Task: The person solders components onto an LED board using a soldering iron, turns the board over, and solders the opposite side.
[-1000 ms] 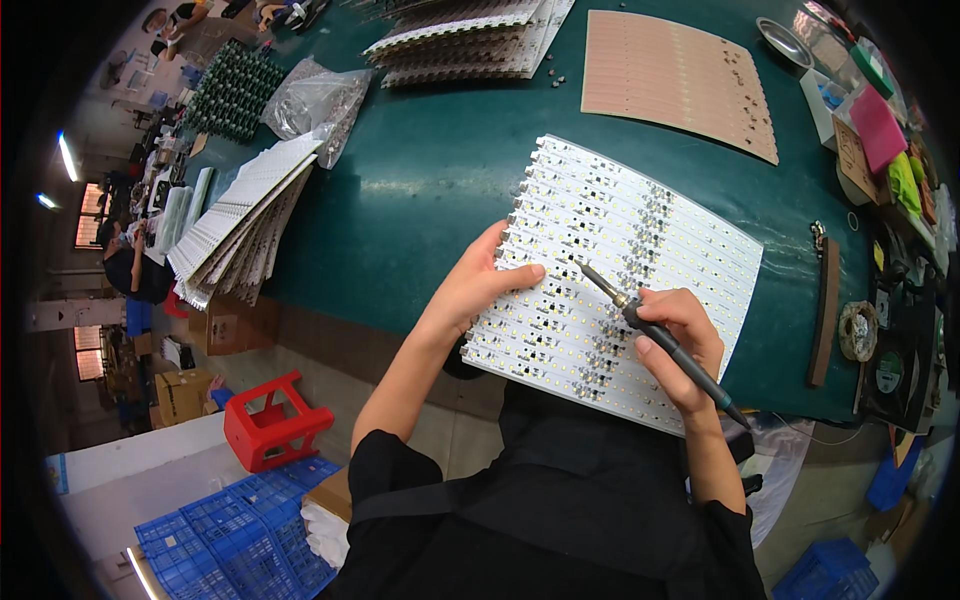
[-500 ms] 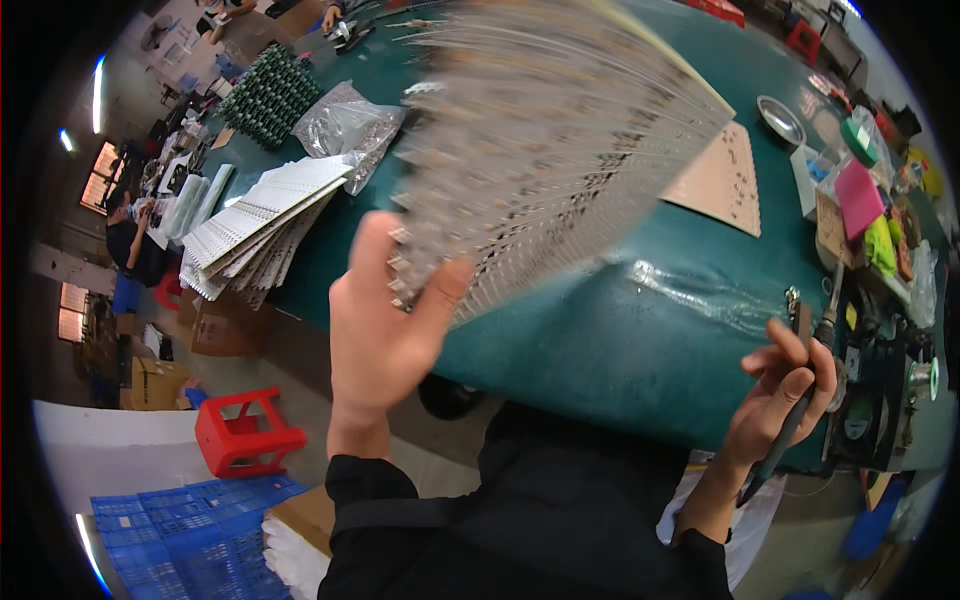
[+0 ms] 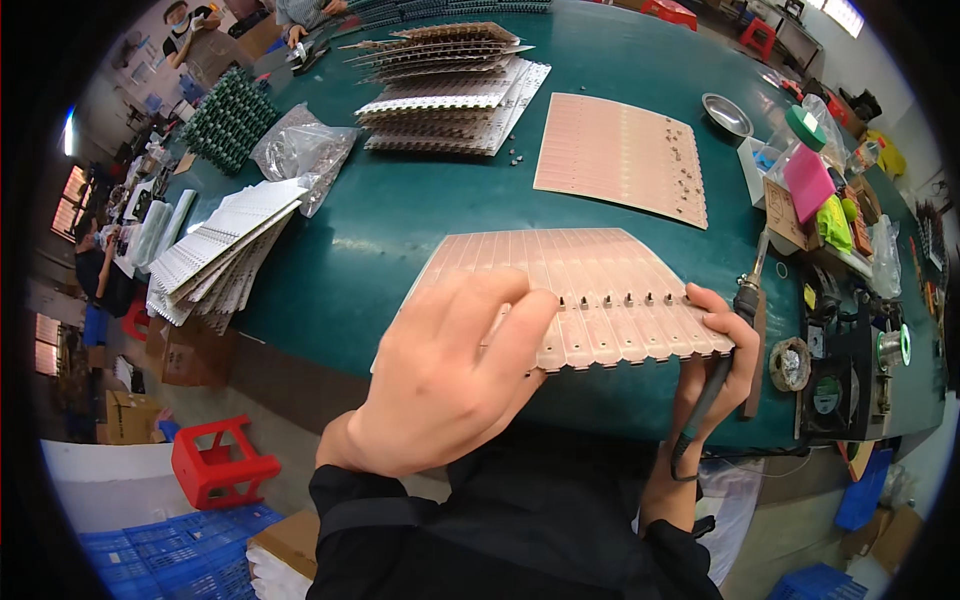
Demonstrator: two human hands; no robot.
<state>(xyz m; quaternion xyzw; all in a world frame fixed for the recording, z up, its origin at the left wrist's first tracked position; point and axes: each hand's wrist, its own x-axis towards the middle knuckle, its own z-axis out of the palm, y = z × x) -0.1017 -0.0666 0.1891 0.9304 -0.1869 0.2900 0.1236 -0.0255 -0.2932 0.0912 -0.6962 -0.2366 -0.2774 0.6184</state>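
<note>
A pale pink circuit-board panel (image 3: 600, 265), scored into strips with a row of small metal parts near its front edge, is tilted up in front of me. My left hand (image 3: 450, 365) grips its left front part, fingers bent over the top and thumb under the edge; the fingertips are partly hidden. At its right end, my right hand (image 3: 725, 350) steadies the corner with the fingers. The same hand holds a soldering iron (image 3: 746, 298), its tip pointing up and away from the panel. Behind lies a second pink panel (image 3: 610, 150) with loose small parts on its right side.
Stacked panels (image 3: 445, 95) stand at the back, and a fanned white pile (image 3: 225, 240) lies at the left edge beside a plastic bag (image 3: 305, 150). A metal dish (image 3: 727, 115), a solder spool (image 3: 890, 348) and a round tin (image 3: 789, 364) are on the right. Other people work beyond.
The blurred panel that my left hand swung upright has come down, tilted, between both hands. My right hand has moved left to its corner, still with the soldering iron. The back stack has come into view.
</note>
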